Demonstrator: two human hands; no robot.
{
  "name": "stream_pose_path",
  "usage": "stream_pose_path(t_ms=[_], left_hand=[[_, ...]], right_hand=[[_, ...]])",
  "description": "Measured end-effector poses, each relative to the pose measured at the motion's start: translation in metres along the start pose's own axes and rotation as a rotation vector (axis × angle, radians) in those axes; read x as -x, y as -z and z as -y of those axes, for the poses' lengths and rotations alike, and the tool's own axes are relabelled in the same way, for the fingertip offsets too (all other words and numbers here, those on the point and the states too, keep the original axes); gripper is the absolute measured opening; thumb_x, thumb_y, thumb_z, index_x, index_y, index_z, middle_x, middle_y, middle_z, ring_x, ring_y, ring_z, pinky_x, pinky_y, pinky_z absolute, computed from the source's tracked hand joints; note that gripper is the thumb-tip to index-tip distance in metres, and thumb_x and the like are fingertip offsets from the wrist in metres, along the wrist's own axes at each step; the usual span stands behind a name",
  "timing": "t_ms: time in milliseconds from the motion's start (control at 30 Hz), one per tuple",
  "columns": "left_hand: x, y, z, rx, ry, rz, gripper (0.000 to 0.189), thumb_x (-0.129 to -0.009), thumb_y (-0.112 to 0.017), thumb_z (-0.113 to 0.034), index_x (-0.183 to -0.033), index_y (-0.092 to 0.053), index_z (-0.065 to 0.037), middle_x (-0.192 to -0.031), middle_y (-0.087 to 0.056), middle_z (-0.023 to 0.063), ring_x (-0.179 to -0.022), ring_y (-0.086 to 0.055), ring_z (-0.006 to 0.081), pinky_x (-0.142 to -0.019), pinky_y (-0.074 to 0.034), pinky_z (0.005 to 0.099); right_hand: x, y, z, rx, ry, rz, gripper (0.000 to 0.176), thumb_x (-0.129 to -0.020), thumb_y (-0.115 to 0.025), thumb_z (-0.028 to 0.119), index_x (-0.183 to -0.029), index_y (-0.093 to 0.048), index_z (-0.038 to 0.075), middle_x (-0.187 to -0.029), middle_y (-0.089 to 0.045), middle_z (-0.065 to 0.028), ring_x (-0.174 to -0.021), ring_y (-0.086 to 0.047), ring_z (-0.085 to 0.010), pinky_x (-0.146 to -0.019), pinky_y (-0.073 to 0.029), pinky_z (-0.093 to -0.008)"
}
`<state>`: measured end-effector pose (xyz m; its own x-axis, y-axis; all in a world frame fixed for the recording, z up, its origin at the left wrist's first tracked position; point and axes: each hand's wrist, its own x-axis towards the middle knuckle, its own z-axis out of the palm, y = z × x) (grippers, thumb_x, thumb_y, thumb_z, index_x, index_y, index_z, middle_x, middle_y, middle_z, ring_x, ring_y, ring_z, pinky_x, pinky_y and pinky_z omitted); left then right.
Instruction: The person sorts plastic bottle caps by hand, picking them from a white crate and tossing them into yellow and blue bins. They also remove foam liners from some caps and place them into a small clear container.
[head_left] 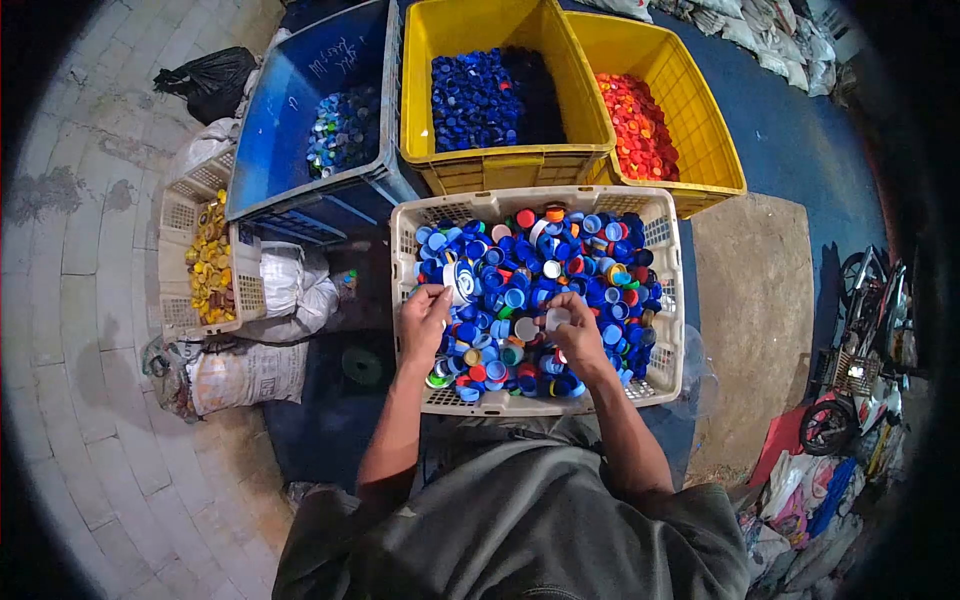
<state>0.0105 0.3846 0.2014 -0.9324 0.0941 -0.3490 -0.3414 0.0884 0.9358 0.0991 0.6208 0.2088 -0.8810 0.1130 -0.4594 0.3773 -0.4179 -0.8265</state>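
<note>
In front of me stands a whitish plastic crate (668,240) full of bottle caps, mostly blue, with some red, white, green and orange ones. My left hand (426,318) is closed on the edge of a wide white lid (460,283) with a blue print, raised over the caps at the crate's left side. Between the fingers of my right hand (580,338) is a translucent whitish cap (557,319), above the middle of the pile. Another translucent disc-shaped cap (526,328) lies among the blue ones between my hands.
Behind the crate stand a blue bin (262,150), a yellow bin (420,110) with blue caps, and a second yellow bin (715,150) with red caps. A smaller crate (180,312) of yellow caps sits left, above a stuffed sack (250,378). A motorbike (850,370) is far right.
</note>
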Motion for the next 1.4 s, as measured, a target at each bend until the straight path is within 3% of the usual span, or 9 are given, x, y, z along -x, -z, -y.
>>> stream_pose_path(t_ms=[67,267,333,533,600,733,833,933,1400], left_hand=[[0.007,0.000,-0.009,0.266,0.119,0.114,0.013,-0.092,-0.063,-0.018,-0.095,-0.062,-0.006,-0.080,-0.062,-0.0009,-0.063,-0.054,0.0061,-0.059,-0.042,0.0208],[0.020,-0.032,0.000,0.420,0.264,0.366,0.009,-0.091,-0.064,-0.015,-0.095,-0.061,-0.007,-0.081,-0.062,-0.0010,-0.065,-0.056,0.0060,-0.057,-0.043,0.0199],[0.023,-0.041,0.006,0.437,0.274,0.420,0.010,-0.091,-0.064,-0.016,-0.096,-0.062,-0.007,-0.083,-0.062,-0.0009,-0.070,-0.057,0.0072,-0.062,-0.044,0.0221],[0.027,-0.075,-0.010,0.461,0.391,0.209,0.016,-0.092,-0.064,-0.023,-0.096,-0.065,-0.007,-0.084,-0.065,-0.0002,-0.080,-0.060,0.0098,-0.072,-0.046,0.0255],[0.019,-0.073,0.010,-0.095,0.070,0.300,0.014,-0.087,-0.068,-0.016,-0.094,-0.069,-0.004,-0.085,-0.068,0.0061,-0.083,-0.065,0.0162,-0.072,-0.050,0.0297],[0.029,-0.111,-0.020,-0.599,-0.697,0.569,0.020,-0.077,-0.069,-0.007,-0.098,-0.070,-0.006,-0.093,-0.067,0.0116,-0.079,-0.067,0.0292,-0.071,-0.054,0.0360],[0.037,-0.141,-0.018,-0.714,-0.738,0.816,0.024,-0.077,-0.067,-0.009,-0.101,-0.068,-0.006,-0.107,-0.065,0.0098,-0.082,-0.066,0.0319,-0.071,-0.055,0.0397],[0.036,-0.164,-0.016,-0.901,-0.757,0.969,0.026,-0.077,-0.070,-0.013,-0.101,-0.066,-0.005,-0.115,-0.062,0.0110,-0.086,-0.065,0.0331,-0.072,-0.054,0.0432],[0.025,-0.158,-0.012,-1.085,-0.591,0.875,0.049,-0.074,-0.078,-0.033,-0.114,-0.065,-0.007,-0.098,-0.056,0.0127,-0.079,-0.064,0.0328,-0.068,-0.053,0.0445]], right_hand=[[0.002,-0.005,0.008,-0.184,-0.108,0.084,0.031,-0.079,-0.064,0.003,-0.106,-0.050,0.007,-0.107,-0.055,-0.0074,-0.093,-0.058,-0.0173,-0.079,-0.051,-0.0327],[0.000,-0.033,0.010,0.636,0.447,-0.011,0.093,-0.065,-0.085,0.040,-0.137,-0.041,0.000,-0.129,-0.051,-0.0178,-0.118,-0.052,-0.0294,-0.099,-0.041,-0.0383],[0.004,-0.034,0.022,0.772,0.295,0.011,0.095,-0.062,-0.087,0.040,-0.135,-0.043,-0.004,-0.131,-0.050,-0.0229,-0.119,-0.052,-0.0328,-0.101,-0.041,-0.0390],[0.023,-0.022,0.031,0.824,0.522,-0.297,0.079,-0.066,-0.085,0.035,-0.128,-0.050,0.002,-0.109,-0.055,-0.0201,-0.102,-0.055,-0.0353,-0.089,-0.046,-0.0413],[0.031,-0.005,0.035,0.840,0.522,-0.343,0.077,-0.067,-0.084,0.034,-0.128,-0.050,0.001,-0.108,-0.054,-0.0207,-0.102,-0.054,-0.0359,-0.088,-0.046,-0.0422],[0.051,0.042,0.044,0.638,0.472,-0.572,0.070,-0.075,-0.078,0.030,-0.132,-0.048,0.003,-0.115,-0.060,-0.0164,-0.103,-0.059,-0.0284,-0.091,-0.046,-0.0367],[0.065,0.076,0.049,-0.012,0.142,-0.413,0.049,-0.092,-0.058,0.035,-0.132,-0.051,0.009,-0.108,-0.062,-0.0061,-0.094,-0.060,-0.0177,-0.077,-0.049,-0.0323],[0.070,0.098,0.039,-0.384,0.002,-0.288,0.054,-0.095,-0.042,0.058,-0.124,-0.055,0.014,-0.101,-0.064,-0.0047,-0.087,-0.061,-0.0156,-0.059,-0.042,-0.0305],[0.076,0.094,0.032,-0.579,0.013,-0.261,0.053,-0.090,-0.049,0.046,-0.132,-0.048,0.013,-0.110,-0.063,-0.0068,-0.094,-0.064,-0.0232,-0.072,-0.051,-0.0384]])
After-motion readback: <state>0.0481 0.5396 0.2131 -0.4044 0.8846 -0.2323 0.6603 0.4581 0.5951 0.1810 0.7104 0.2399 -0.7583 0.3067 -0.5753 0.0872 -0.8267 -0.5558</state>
